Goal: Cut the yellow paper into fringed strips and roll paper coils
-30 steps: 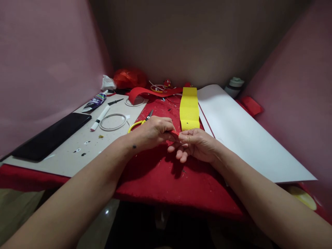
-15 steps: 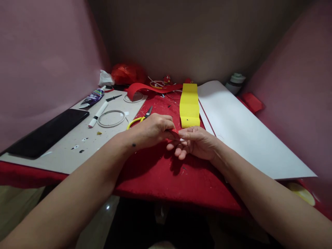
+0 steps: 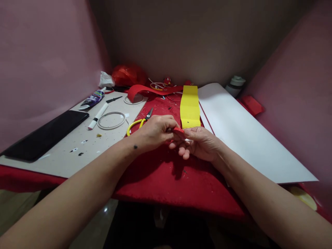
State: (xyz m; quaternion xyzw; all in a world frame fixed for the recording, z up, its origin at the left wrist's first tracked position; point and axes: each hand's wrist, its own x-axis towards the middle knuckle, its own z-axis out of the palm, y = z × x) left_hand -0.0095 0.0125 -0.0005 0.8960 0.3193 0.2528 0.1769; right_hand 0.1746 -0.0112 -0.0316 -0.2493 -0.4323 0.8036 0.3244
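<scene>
Both my hands meet over the red cloth (image 3: 160, 180) at the middle of the table. My left hand (image 3: 155, 130) pinches a small red corrugated paper piece (image 3: 178, 130) from the left. My right hand (image 3: 201, 142) pinches the same piece from the right, its lower fingers curled loosely underneath. Most of the piece is hidden between my fingers. Yellow-handled scissors (image 3: 136, 123) lie just behind my left hand. A yellow corrugated strip (image 3: 190, 105) lies just beyond my right hand.
A large white sheet (image 3: 243, 135) covers the right side. On the grey board (image 3: 64, 155) at left lie a black tablet (image 3: 44, 135), a white marker (image 3: 98, 115), a wire ring (image 3: 111, 120) and a glue tube (image 3: 92, 99). A long red corrugated strip (image 3: 147, 90) curls at the back.
My hands stay pinched on the red piece and have shifted slightly right; the fingers have worked it a little. Nothing else on the table moved.
</scene>
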